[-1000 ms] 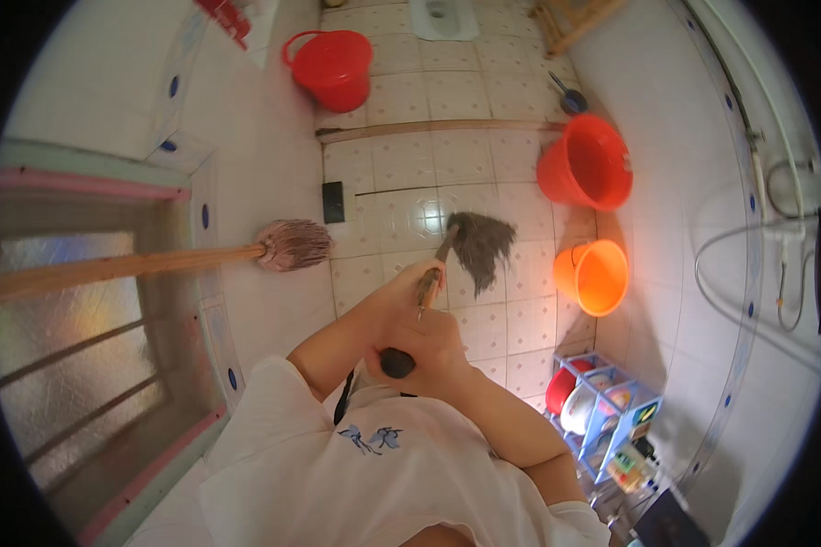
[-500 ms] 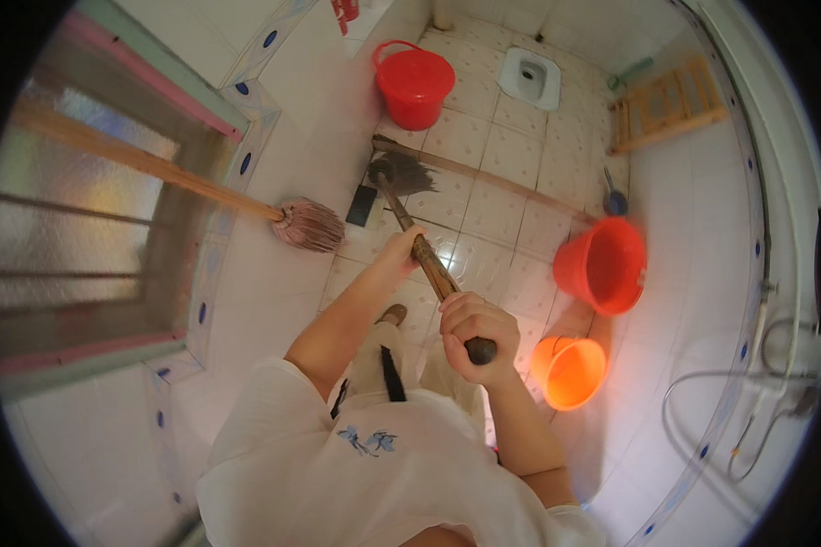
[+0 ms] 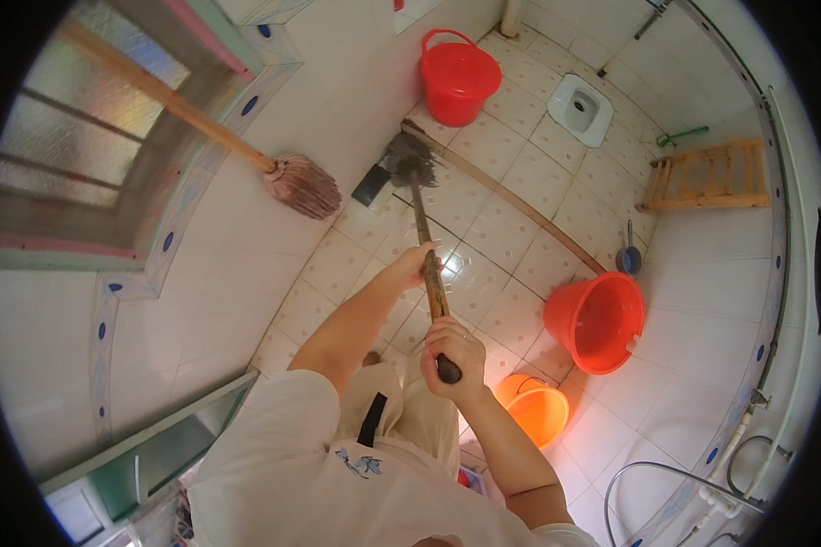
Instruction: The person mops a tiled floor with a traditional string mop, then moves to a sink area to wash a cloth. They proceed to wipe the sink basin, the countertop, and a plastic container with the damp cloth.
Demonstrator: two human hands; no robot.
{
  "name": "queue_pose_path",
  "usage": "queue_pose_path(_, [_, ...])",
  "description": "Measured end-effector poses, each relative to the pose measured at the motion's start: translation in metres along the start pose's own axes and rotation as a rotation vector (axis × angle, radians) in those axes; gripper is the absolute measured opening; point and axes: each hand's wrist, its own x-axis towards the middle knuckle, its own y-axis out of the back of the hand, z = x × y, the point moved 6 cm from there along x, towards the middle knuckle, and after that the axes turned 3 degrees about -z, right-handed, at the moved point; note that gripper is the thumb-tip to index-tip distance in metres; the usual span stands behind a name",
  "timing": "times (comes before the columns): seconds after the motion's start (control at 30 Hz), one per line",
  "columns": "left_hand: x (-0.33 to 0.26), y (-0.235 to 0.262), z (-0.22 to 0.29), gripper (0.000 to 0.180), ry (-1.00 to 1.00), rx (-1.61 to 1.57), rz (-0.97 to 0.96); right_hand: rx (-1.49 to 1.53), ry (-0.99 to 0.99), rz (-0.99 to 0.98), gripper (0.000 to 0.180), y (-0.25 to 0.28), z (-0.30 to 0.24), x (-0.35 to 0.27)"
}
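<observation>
Both my hands are closed round the wooden handle of a mop [image 3: 421, 217]. My left hand [image 3: 414, 267] grips it lower down, with the arm stretched forward. My right hand [image 3: 454, 354] wraps the upper end, and the dark rounded tip of the handle sticks out below the fist. The mop's dark grey, wet-looking head [image 3: 409, 162] lies spread on the tiles at the left wall, by the end of a low raised ledge [image 3: 511, 196]. Beside the head is a flat dark rectangular piece [image 3: 371, 186]; I cannot tell whether the strands touch it.
A second mop [image 3: 303, 187] with pinkish strands leans at the left wall by the window. A red bucket [image 3: 461, 84] and a squat toilet [image 3: 580, 109] are beyond the ledge. On the right are a wooden rack [image 3: 704, 178], blue dipper [image 3: 628, 260], large red bucket [image 3: 596, 321] and orange bucket [image 3: 532, 410].
My view has turned, so the room sits differently in the picture. The mop handle stands straighter in view, and its head shows closer to the dark rectangular piece. Both hands keep their grip.
</observation>
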Motion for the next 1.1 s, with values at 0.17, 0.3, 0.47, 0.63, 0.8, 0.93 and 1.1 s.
queue_pose_path(0.17, [-0.056,0.006,-0.042,0.027,0.041,-0.233,-0.172,-0.162,0.084,-0.248,0.019,-0.049,-0.058,-0.004])
queue_pose_path(0.3, [-0.121,0.045,-0.07,0.027,-0.018,-0.221,-0.179,-0.181,0.103,-0.417,0.019,-0.109,-0.103,-0.028])
queue_pose_path(0.47, [-0.189,0.138,-0.094,0.027,-0.161,-0.358,-0.158,-0.107,0.206,-0.528,0.018,-0.19,-0.146,-0.074])
queue_pose_path(0.63, [-0.268,0.225,-0.118,0.024,-0.268,-0.488,-0.057,-0.004,0.291,-0.697,0.015,-0.256,-0.195,-0.125])
queue_pose_path(0.8, [-0.343,0.297,-0.151,0.028,-0.464,-0.481,-0.07,0.124,0.309,-0.896,0.014,-0.306,-0.233,-0.147])
queue_pose_path(0.93, [-0.391,0.33,-0.195,0.032,-0.494,-0.684,-0.001,0.242,0.331,-1.051,0.014,-0.333,-0.264,-0.155])
queue_pose_path(1.1, [-0.432,0.363,-0.251,0.03,-0.646,-0.977,0.041,0.305,0.318,-1.193,0.016,-0.364,-0.287,-0.16])
